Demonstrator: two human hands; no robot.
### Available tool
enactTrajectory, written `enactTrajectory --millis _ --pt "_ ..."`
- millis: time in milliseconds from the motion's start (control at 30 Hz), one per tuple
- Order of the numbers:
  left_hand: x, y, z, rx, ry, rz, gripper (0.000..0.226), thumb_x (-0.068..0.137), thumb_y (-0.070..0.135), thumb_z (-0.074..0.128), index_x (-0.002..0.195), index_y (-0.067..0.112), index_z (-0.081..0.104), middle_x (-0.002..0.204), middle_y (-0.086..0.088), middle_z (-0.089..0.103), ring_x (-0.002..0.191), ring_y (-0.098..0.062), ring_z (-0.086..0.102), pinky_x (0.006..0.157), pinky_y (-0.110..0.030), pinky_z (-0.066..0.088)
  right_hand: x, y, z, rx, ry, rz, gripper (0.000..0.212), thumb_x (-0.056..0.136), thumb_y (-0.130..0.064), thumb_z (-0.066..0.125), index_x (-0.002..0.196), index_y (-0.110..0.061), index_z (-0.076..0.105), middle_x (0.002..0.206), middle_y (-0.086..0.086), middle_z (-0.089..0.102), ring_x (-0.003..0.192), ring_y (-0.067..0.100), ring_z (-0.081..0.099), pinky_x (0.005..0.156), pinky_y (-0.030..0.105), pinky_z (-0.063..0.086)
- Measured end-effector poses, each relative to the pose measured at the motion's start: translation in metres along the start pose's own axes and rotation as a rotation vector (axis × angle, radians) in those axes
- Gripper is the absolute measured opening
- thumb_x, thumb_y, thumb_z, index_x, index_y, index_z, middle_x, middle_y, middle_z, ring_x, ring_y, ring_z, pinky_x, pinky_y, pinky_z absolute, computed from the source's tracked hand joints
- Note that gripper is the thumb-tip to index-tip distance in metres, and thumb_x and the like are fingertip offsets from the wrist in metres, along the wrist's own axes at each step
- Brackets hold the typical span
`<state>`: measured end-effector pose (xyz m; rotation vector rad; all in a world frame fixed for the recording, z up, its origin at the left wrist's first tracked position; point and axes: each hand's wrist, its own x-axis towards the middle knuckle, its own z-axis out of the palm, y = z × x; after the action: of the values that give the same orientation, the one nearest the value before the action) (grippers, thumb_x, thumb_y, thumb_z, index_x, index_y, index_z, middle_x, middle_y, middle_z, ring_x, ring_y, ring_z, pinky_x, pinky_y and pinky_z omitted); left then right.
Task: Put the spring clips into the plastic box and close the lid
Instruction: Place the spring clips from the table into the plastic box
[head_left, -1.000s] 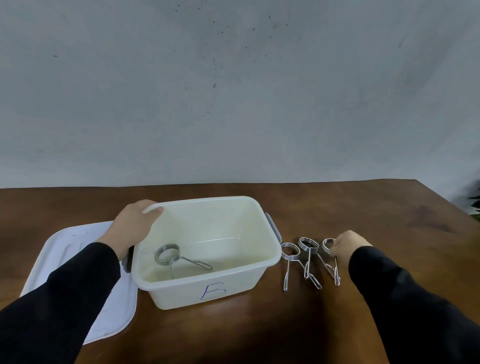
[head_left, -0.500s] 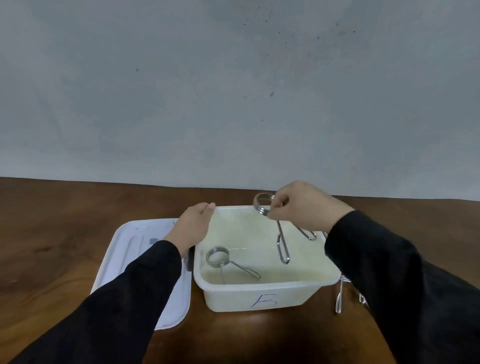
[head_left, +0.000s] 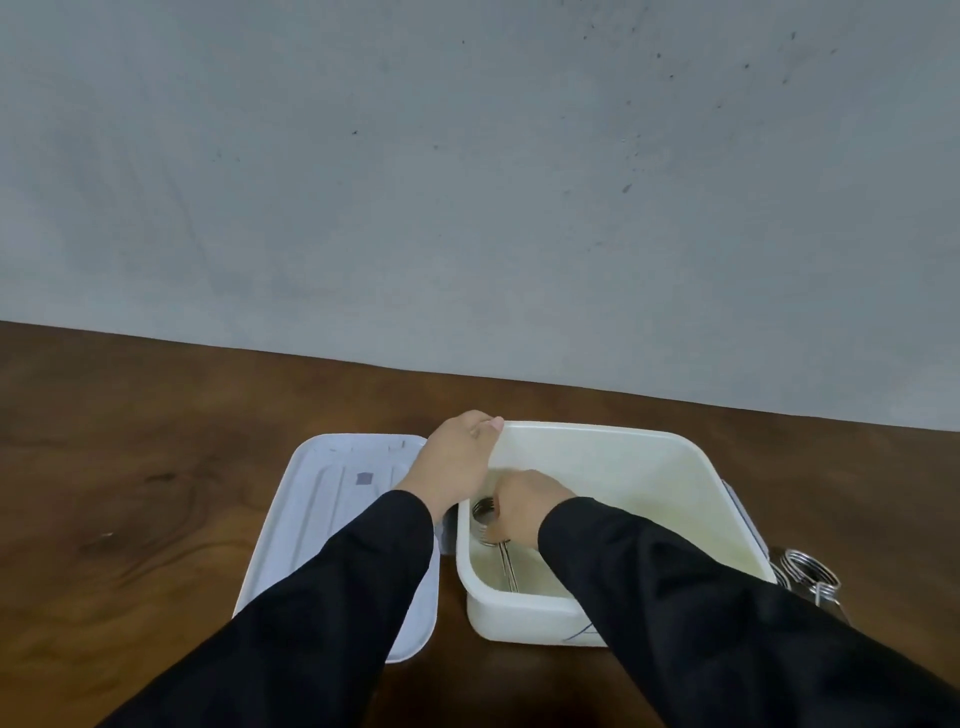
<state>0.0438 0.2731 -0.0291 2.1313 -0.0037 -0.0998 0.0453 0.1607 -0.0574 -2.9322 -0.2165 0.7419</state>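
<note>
A cream plastic box (head_left: 623, 436) stands open on the brown table. My left hand (head_left: 457, 462) grips its far left corner. My right hand (head_left: 519, 512) is down inside the box at its left side, fingers closed on a metal spring clip (head_left: 485, 512) whose legs point toward me. Whether a second clip lies under it I cannot tell. More spring clips (head_left: 805, 569) lie on the table just right of the box, partly hidden by my right sleeve. The white lid (head_left: 332, 499) lies flat to the left of the box.
A grey wall rises behind the table's far edge. Bare brown table (head_left: 130, 467) stretches to the left of the lid and behind the box.
My right hand has carried a spring clip from above the box rim down into the box's left side. The view has shifted left. My left hand keeps its hold on the box corner.
</note>
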Motion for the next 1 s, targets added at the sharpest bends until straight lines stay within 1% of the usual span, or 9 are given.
enactTrajectory --millis 133,300,400,533,600,700,800,933,1000 --pt "0.004 -0.003 0.000 0.011 0.001 0.011 0.040 0.100 0.040 0.036 0.123 0.017 0.060 0.116 0.000 0.062 0.105 -0.018 0.055 0.084 -0.029 0.039 -0.012 0.004 -0.012 0.026 0.064 -0.074 0.034 0.088 -0.037 0.069 0.113 -0.014 0.067 0.096 0.004 0.065 0.087 0.026 0.060 0.086 0.034 0.050" --pt "0.012 -0.008 -0.001 0.063 0.016 0.072 0.030 0.098 0.034 0.046 0.104 0.014 0.066 0.102 -0.005 0.068 0.096 -0.025 0.061 0.070 -0.029 0.042 -0.051 0.024 -0.050 0.217 0.421 -0.161 0.037 0.092 -0.047 0.054 0.091 -0.015 0.072 0.087 0.007 0.073 0.083 0.028 0.066 0.077 0.036 0.054" --pt "0.015 -0.007 0.000 0.141 0.028 0.068 0.033 0.097 0.040 0.046 0.111 0.018 0.066 0.106 0.000 0.067 0.097 -0.021 0.060 0.076 -0.032 0.041 -0.075 0.067 -0.077 0.333 0.623 -0.077 0.036 0.093 -0.048 0.054 0.084 -0.018 0.072 0.082 0.003 0.073 0.079 0.025 0.065 0.072 0.035 0.054" --pt "0.014 -0.003 0.003 0.113 0.036 0.038 0.037 0.099 0.038 0.045 0.118 0.014 0.064 0.106 0.000 0.061 0.098 -0.020 0.054 0.082 -0.029 0.036 -0.101 0.164 -0.093 0.436 0.774 0.148 0.033 0.095 -0.041 0.053 0.085 -0.013 0.068 0.080 0.005 0.070 0.080 0.026 0.066 0.073 0.034 0.052" --pt "0.013 -0.004 0.003 0.109 0.032 0.031 0.035 0.098 0.039 0.046 0.116 0.016 0.065 0.107 -0.001 0.063 0.101 -0.024 0.057 0.082 -0.031 0.037 -0.108 0.215 -0.083 0.377 0.674 0.314 0.031 0.098 -0.038 0.051 0.098 -0.011 0.068 0.096 0.007 0.072 0.094 0.029 0.067 0.079 0.034 0.051" --pt "0.013 -0.004 0.003 0.107 0.033 0.032 0.034 0.098 0.038 0.046 0.115 0.017 0.066 0.107 -0.002 0.065 0.103 -0.025 0.058 0.081 -0.032 0.038 -0.114 0.271 -0.051 0.246 0.308 0.535 0.038 0.101 -0.034 0.051 0.124 -0.007 0.064 0.121 0.009 0.069 0.112 0.026 0.064 0.095 0.035 0.050" --pt "0.011 0.000 0.005 0.102 0.041 0.032 0.034 0.099 0.037 0.045 0.116 0.015 0.065 0.107 -0.002 0.063 0.101 -0.023 0.056 0.081 -0.031 0.036 -0.113 0.295 -0.020 0.113 0.021 0.623 0.046 0.101 -0.037 0.052 0.130 -0.004 0.063 0.129 0.011 0.066 0.121 0.025 0.060 0.104 0.034 0.047" --pt "0.010 0.002 0.005 0.124 0.047 0.021 0.037 0.099 0.038 0.043 0.118 0.015 0.065 0.109 -0.002 0.064 0.100 -0.023 0.055 0.082 -0.032 0.037 -0.096 0.308 0.002 0.083 -0.062 0.706 0.059 0.092 -0.048 0.062 0.135 -0.008 0.059 0.133 0.007 0.064 0.125 0.024 0.058 0.103 0.033 0.047" --pt "0.009 0.001 0.004 0.110 0.044 0.015 0.037 0.099 0.040 0.043 0.118 0.016 0.065 0.112 -0.005 0.066 0.103 -0.026 0.057 0.083 -0.034 0.038 -0.088 0.313 0.008 0.119 -0.046 0.737 0.058 0.089 -0.047 0.066 0.134 -0.010 0.060 0.130 0.006 0.065 0.121 0.024 0.060 0.095 0.032 0.049"
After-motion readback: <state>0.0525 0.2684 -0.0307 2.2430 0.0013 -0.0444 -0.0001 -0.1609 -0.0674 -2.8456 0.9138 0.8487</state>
